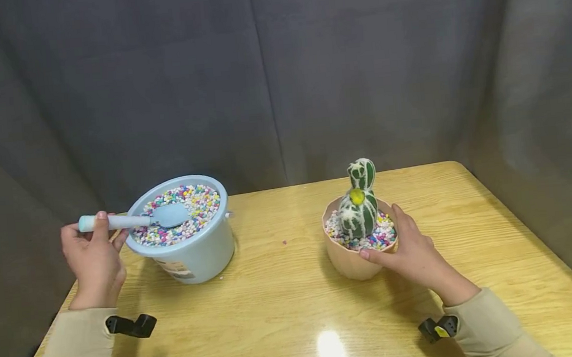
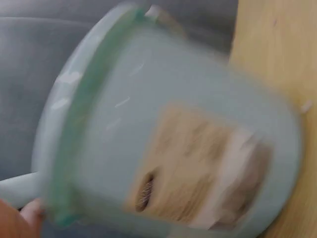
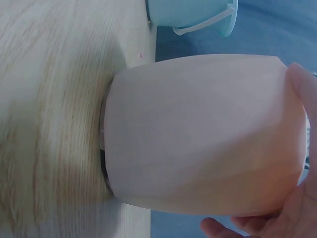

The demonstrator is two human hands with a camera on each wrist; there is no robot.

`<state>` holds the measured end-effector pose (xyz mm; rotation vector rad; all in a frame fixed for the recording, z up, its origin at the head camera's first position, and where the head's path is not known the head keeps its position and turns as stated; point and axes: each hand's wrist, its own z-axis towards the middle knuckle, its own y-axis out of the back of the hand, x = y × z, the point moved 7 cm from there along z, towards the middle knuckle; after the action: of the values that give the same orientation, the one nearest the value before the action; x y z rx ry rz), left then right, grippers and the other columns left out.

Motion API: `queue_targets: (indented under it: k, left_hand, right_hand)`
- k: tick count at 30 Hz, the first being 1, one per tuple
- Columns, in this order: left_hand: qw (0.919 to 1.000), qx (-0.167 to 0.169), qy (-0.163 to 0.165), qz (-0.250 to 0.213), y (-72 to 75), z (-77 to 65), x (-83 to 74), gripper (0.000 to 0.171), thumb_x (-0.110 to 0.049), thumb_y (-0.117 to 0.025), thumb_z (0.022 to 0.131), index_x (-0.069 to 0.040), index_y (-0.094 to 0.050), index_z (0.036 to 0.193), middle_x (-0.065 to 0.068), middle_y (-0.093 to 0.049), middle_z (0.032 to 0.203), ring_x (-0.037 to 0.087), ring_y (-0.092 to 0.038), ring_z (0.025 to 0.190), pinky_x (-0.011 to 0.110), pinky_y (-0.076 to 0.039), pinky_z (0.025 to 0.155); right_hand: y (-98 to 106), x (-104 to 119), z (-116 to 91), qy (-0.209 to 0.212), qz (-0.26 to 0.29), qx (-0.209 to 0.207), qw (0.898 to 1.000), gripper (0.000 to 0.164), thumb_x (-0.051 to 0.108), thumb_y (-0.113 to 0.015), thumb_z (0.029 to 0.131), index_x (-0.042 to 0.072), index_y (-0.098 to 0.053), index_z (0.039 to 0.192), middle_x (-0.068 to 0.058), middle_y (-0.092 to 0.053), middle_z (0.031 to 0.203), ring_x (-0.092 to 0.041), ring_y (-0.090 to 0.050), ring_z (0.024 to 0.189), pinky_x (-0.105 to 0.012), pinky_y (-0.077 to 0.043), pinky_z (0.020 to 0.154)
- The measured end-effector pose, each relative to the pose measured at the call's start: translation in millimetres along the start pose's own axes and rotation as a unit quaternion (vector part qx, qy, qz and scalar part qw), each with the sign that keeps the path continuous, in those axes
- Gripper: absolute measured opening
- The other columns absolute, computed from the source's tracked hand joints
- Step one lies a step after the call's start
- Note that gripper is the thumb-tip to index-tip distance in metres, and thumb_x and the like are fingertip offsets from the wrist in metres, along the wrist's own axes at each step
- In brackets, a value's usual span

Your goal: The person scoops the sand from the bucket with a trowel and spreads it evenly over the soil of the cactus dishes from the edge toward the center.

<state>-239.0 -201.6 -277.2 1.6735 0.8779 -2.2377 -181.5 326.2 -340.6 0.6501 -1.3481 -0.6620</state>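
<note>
My left hand (image 1: pixel 93 265) pinches the handle of a light blue toy shovel (image 1: pixel 172 215). The shovel's blade lies over the multicoloured pebbles (image 1: pixel 176 199) that fill a light blue bucket (image 1: pixel 206 255); whether it touches them I cannot tell. In the left wrist view the bucket's labelled side (image 2: pixel 129 99) is blurred, with fingertips at its rim. My right hand (image 1: pixel 415 255) grips the rim of a peach flowerpot (image 1: pixel 351 262), thumb in front and fingers around the far side. A green cactus with a yellow flower (image 1: pixel 362 212) stands in pebbles inside the pot.
Both containers stand on a wooden table (image 1: pixel 275 291) with a rounded far corner. One tiny pink pebble (image 1: pixel 284 242) lies between them, and a pale one (image 1: pixel 221 277) is near the bucket's base. Grey curtains (image 1: pixel 183 85) hang behind the table and along its sides.
</note>
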Motion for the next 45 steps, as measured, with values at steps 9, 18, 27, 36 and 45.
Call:
queue_targets:
  k: [9, 18, 27, 36, 45]
  left_hand:
    - [0.9998, 0.018, 0.005, 0.012, -27.0, -26.1, -0.1, 0.017, -0.009, -0.054, 0.107, -0.013, -0.038, 0.111, 0.006, -0.043, 0.121, 0.033, -0.048, 0.134, 0.049, -0.040, 0.111]
    - [0.9963, 0.012, 0.045, -0.072, -35.7, -27.0, 2.2, 0.019, -0.010, -0.049, 0.108, -0.012, -0.033, 0.118, 0.008, -0.039, 0.133, 0.032, -0.039, 0.142, 0.050, -0.030, 0.118]
    - [0.9979, 0.025, 0.056, -0.017, -25.4, -15.8, 0.9, 0.015, -0.015, -0.052, 0.108, -0.015, -0.039, 0.115, 0.004, -0.043, 0.126, 0.023, -0.052, 0.129, 0.038, -0.043, 0.111]
    - [0.9932, 0.015, 0.106, 0.047, -14.5, 3.8, 2.5, 0.014, -0.014, -0.056, 0.106, -0.011, -0.044, 0.113, 0.006, -0.046, 0.119, 0.015, -0.064, 0.099, 0.022, -0.057, 0.083]
    - [0.9832, 0.051, 0.158, 0.076, -20.8, 21.6, 6.6, 0.032, -0.019, -0.047, 0.110, -0.006, -0.032, 0.136, 0.006, -0.040, 0.122, 0.016, -0.055, 0.105, 0.023, -0.054, 0.092]
  right_hand:
    - [0.7, 3.1, 2.7, 0.010, 0.002, 0.006, 1.000, 0.113, 0.048, -0.081, 0.087, -0.005, -0.014, 0.160, -0.037, -0.012, 0.163, -0.060, -0.026, 0.142, -0.084, -0.020, 0.105]
    - [2.9, 1.3, 2.9, 0.018, 0.014, 0.005, 1.000, 0.107, 0.044, -0.082, 0.087, 0.004, -0.018, 0.163, -0.040, -0.012, 0.161, -0.062, -0.024, 0.143, -0.087, -0.022, 0.100]
    - [2.0, 1.3, 4.2, 0.014, 0.018, 0.012, 1.000, 0.108, 0.046, -0.082, 0.087, 0.004, -0.017, 0.163, -0.038, -0.011, 0.162, -0.061, -0.022, 0.144, -0.088, -0.022, 0.100]
    - [2.6, 2.0, 4.4, 0.020, 0.008, 0.014, 1.000, 0.107, 0.045, -0.081, 0.087, 0.004, -0.017, 0.163, -0.039, -0.011, 0.162, -0.062, -0.023, 0.143, -0.088, -0.021, 0.101]
    - [1.0, 0.3, 5.4, 0.018, 0.012, 0.017, 1.000, 0.108, 0.044, -0.081, 0.087, 0.004, -0.016, 0.163, -0.039, -0.011, 0.162, -0.062, -0.023, 0.142, -0.088, -0.020, 0.101]
